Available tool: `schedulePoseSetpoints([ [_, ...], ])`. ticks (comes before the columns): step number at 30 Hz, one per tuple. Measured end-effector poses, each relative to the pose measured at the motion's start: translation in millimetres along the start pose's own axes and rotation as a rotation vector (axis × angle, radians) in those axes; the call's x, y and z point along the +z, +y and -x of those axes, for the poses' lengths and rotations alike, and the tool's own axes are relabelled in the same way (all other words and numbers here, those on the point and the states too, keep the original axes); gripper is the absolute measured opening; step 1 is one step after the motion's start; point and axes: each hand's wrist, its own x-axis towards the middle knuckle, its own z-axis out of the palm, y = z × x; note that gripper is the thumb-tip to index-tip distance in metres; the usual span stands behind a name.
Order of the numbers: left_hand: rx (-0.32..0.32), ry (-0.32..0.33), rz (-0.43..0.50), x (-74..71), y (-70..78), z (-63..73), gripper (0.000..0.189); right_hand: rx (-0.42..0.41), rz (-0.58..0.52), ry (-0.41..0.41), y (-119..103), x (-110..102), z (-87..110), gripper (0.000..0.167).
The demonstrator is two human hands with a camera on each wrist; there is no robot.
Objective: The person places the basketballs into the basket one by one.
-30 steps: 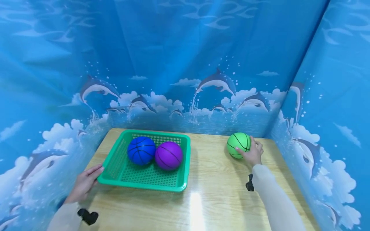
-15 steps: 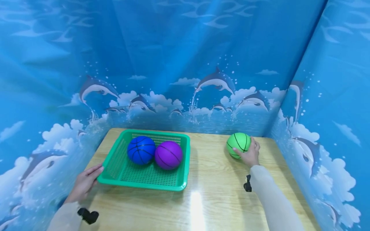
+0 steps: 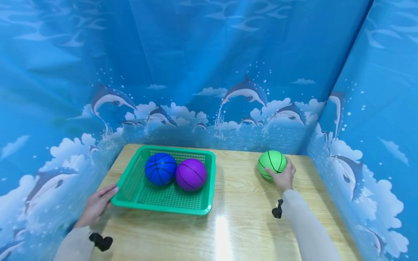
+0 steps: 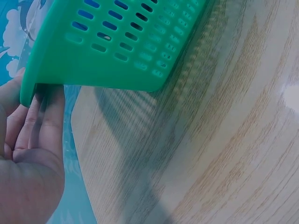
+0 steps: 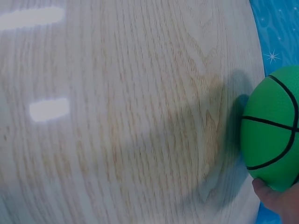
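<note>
At the left front corner of a green plastic basket (image 3: 163,209), my left hand (image 3: 95,207) grips the rim. In the left wrist view the fingers (image 4: 50,116) sit under the lip of the basket wall (image 4: 93,70), with the thumb on its outer side. Inside the basket a blue ball (image 3: 160,169) and a purple ball (image 3: 191,174) lie side by side, both with black basketball lines. Toward the right back of the table, my right hand (image 3: 283,176) holds a small green basketball (image 3: 271,162) from its near right side. Its thumb (image 5: 264,190) shows against the ball in the right wrist view.
The wooden table (image 3: 240,203) carries the basket on its left half and the green basketball at the back right. Blue curtains (image 3: 209,108) printed with dolphins enclose the back and both sides. Black wrist straps (image 3: 101,242) show at both sleeves.
The green basketball has shifted very slightly right, and the right wrist has swung a little left. The left hand and the basket stay where they were.
</note>
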Motion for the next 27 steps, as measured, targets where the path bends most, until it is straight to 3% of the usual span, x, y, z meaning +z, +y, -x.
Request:
schedulePoseSetpoints([
  [10, 0.009, -0.010, 0.037, 0.8, -3.4, -1.4, 0.079, -0.043, -0.014, 0.017, -4.3, 1.0, 5.0, 0.108],
  [16, 0.013, 0.003, 0.086, 0.0, -3.2, -1.4, 0.062, -0.109, -0.066, -0.015, -27.3, 0.9, 13.4, 0.108],
  [27, 0.032, -0.031, 0.032, -1.9, -1.3, -0.9, 0.071, -0.269, -0.168, -0.136, -81.6, 14.1, 48.7, 0.105],
])
